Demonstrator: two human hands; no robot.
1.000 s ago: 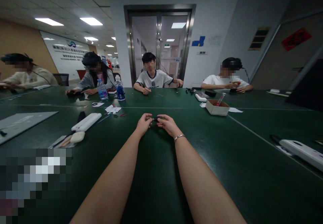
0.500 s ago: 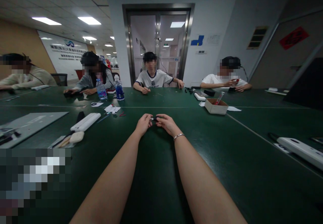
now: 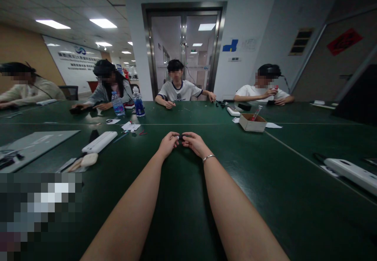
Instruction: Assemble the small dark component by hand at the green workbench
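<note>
Small dark object [image 3: 180,137] between both hands

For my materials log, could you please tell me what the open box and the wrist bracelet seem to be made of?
The open box looks like plain brown cardboard: matte, with thin folded walls. The bracelet by the right hand seems metal: a thin silvery band that catches light, though plating cannot be ruled out.

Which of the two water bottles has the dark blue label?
The right-hand bottle, the one closer to the person in the white T-shirt. Its lower half looks dark blue, while the bottle beside it on the left is pale and clear-looking.
</note>
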